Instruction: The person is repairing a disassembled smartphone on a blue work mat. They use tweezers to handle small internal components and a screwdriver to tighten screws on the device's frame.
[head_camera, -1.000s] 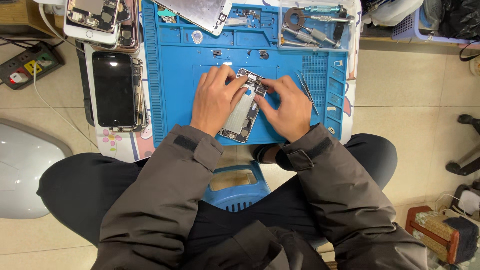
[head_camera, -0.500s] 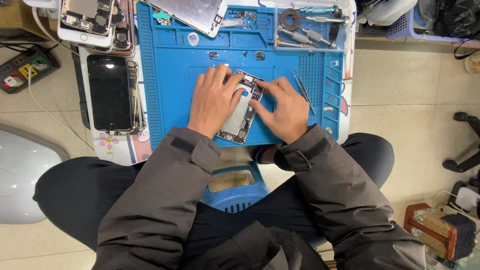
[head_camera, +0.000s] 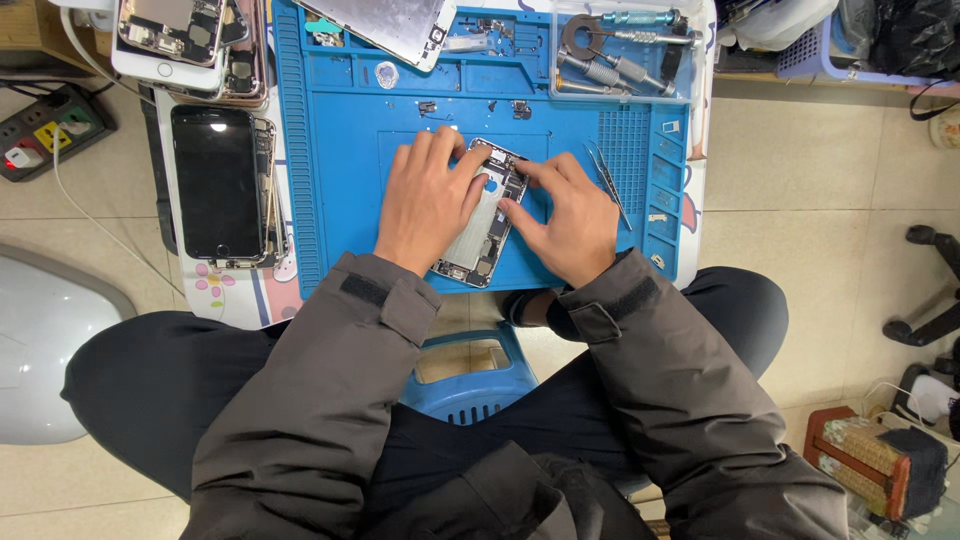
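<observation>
- Opened smartphone body with bare metal shielding and dark circuit parts (head_camera: 483, 215) is lying tilted on the blue silicone repair mat (head_camera: 340, 180), near the mat's front edge, roughly mid-width.
- Left hand (head_camera: 428, 200) is resting palm down over the phone's left side, fingers (head_camera: 462, 175) loosely spread and laid flat, fingertips touching the phone's upper left part; not pinching anything.
- Right hand (head_camera: 563, 215) is lying on the mat just right of the phone, index fingertip pressing at the phone's top edge, thumb touching its right side; remaining fingers curled close together on the mat.
- Whether any small part is sitting under the right fingertips: cannot tell.
- Thin metal tweezers (head_camera: 608, 180) are lying on the mat just right of the right hand, apart from it.
- Clear tray with screwdrivers and metal tools (head_camera: 625, 55) is sitting at the mat's far right corner.
- Silver screen backplate (head_camera: 385, 25) is lying at the mat's far edge, left of the tray.
- Tiny loose screws and brackets (head_camera: 430, 107) are lying on the mat beyond the left hand.
- Black-screened phone (head_camera: 215, 180) is lying on the worktop left of the mat; more opened phones (head_camera: 180, 35) are stacked beyond it.
- Green-black power strip (head_camera: 45, 130) is sitting on the floor far left of the mat.
- Blue plastic stool (head_camera: 465, 370) is showing between the person's knees, nearer than the mat.
</observation>
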